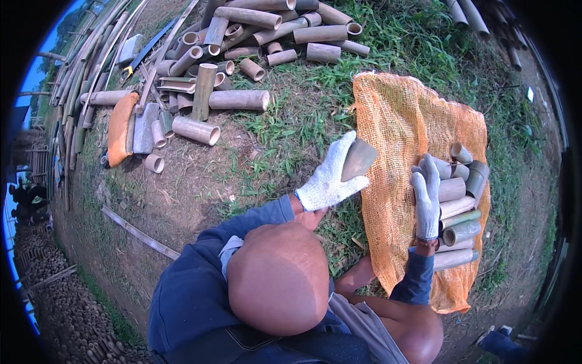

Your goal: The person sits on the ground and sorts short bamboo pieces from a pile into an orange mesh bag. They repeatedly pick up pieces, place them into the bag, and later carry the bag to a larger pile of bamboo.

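Note:
My left hand point(327, 179), in a white knitted glove, grips a short greenish-brown bamboo piece point(360, 159) between thumb and fingers. It holds the piece just at the left edge of an orange mesh sack point(394, 130), which lies spread over the grass. On the sack's right part, several short bamboo pieces point(451, 189) lie side by side in a stack. Alongside the stack's left end is my right hand point(428, 203), also gloved in white. Its fingers stretch out with nothing in them; whether it touches the nearest pieces I cannot tell.
Cut bamboo tubes point(254, 36) lie heaped at the far left and middle. Beside them are a folded orange sack point(123, 129) and a saw with a blue blade point(145, 51). A split bamboo strip point(140, 232) crosses bare soil. Long poles point(91, 67) line the left side.

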`<action>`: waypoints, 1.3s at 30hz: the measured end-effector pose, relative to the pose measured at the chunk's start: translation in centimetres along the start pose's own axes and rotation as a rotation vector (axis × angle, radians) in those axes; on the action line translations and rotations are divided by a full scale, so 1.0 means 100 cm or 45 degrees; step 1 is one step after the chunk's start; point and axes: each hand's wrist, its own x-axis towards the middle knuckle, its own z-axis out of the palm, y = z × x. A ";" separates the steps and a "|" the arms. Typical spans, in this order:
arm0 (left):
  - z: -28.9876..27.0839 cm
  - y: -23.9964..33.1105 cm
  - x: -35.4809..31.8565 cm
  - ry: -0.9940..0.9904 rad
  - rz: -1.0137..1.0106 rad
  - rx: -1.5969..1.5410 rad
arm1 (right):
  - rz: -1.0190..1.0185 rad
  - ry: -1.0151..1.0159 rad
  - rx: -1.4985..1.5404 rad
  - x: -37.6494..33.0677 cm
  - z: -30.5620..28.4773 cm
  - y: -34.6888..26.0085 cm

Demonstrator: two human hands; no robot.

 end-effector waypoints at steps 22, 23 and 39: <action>-0.105 -0.006 0.038 -0.293 0.808 1.168 | 0.294 -0.313 0.770 -0.035 0.065 0.013; -0.083 0.014 0.030 -0.337 0.927 1.092 | 0.313 -0.474 0.800 -0.029 0.073 0.016; -0.439 -0.221 0.073 1.634 -1.209 0.754 | 0.115 0.058 -0.513 -0.132 -0.057 0.023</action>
